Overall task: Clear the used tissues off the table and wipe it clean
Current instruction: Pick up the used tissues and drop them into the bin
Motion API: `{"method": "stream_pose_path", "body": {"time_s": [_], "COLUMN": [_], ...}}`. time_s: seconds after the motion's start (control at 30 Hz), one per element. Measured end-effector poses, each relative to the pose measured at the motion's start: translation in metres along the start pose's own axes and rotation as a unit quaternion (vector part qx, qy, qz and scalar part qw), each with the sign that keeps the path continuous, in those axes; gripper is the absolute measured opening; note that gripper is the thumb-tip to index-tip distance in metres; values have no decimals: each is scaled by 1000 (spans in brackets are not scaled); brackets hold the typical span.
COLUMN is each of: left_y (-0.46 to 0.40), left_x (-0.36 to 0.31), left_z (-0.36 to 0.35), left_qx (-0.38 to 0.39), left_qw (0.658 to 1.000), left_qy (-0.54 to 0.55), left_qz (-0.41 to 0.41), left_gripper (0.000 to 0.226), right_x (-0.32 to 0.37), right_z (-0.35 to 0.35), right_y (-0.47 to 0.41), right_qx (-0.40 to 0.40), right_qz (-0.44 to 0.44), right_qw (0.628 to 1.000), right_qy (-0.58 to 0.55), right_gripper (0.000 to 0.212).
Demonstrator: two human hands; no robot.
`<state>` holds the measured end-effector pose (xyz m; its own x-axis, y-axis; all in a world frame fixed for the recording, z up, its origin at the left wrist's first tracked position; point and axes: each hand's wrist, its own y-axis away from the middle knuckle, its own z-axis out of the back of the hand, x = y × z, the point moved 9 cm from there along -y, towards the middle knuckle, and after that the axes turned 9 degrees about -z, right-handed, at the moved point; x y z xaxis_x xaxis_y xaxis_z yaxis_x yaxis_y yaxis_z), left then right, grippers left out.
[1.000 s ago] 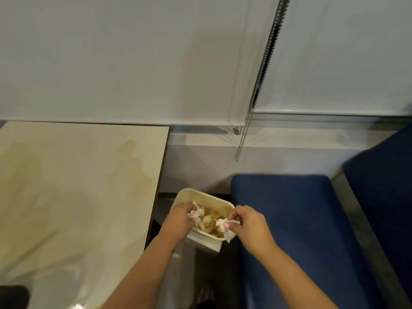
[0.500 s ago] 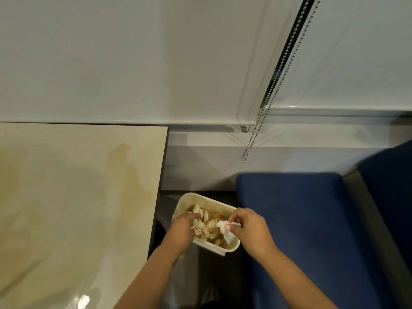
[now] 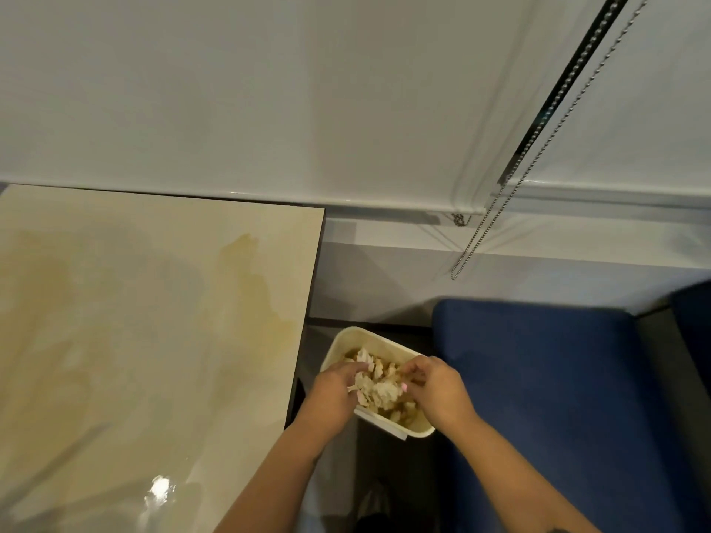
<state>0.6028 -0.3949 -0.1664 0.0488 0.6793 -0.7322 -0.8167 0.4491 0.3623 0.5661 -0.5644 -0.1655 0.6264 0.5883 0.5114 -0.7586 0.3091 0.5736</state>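
Note:
A cream waste bin [image 3: 388, 341] stands on the floor between the table and a blue seat, filled with crumpled used tissues [image 3: 379, 392]. Both hands are over the bin's opening. My left hand [image 3: 334, 396] has its fingers curled onto the tissue pile from the left. From the right, my right hand [image 3: 436, 392] pinches the same wad of tissue with thumb and fingers. The beige glossy table [image 3: 146, 340] lies to the left with a yellowish stain near its right edge.
A blue cushioned seat [image 3: 546, 398] fills the right side, right up against the bin. A white wall and window blind rise behind, with a bead chain [image 3: 511, 194] hanging down. The table's dark edge runs just left of the bin.
My right hand has moved left into the bin with its tissue, meeting the left hand over the pile. The tissue that hung over the bin's rim is now inside.

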Motion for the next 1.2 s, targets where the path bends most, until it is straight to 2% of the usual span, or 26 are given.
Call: {"method": "stream_pose_path", "body": {"time_s": [0.37, 0.73, 0.97, 1.07, 1.2], "left_y": [36, 163, 259, 290, 307], "left_x": [-31, -42, 6, 32, 59], "left_z": [24, 56, 82, 88, 81], "left_qx": [-63, -168, -219, -215, -171], "left_qw": [997, 983, 974, 972, 975], "left_qy": [-13, -45, -53, -71, -87], "left_qz": [-49, -60, 12, 56, 113], "left_gripper": [41, 36, 35, 47, 69], "right_x": [26, 70, 110, 124, 136], "right_z": [16, 1, -45, -76, -120], "right_y": [41, 134, 198, 217, 236], "right_qx": [-28, -22, 32, 68, 113], "right_qz": [69, 158, 237, 258, 287], "right_qw": [997, 986, 968, 959, 940], "right_qy": [12, 43, 69, 96, 144], "right_gripper": [21, 26, 28, 31, 38]}}
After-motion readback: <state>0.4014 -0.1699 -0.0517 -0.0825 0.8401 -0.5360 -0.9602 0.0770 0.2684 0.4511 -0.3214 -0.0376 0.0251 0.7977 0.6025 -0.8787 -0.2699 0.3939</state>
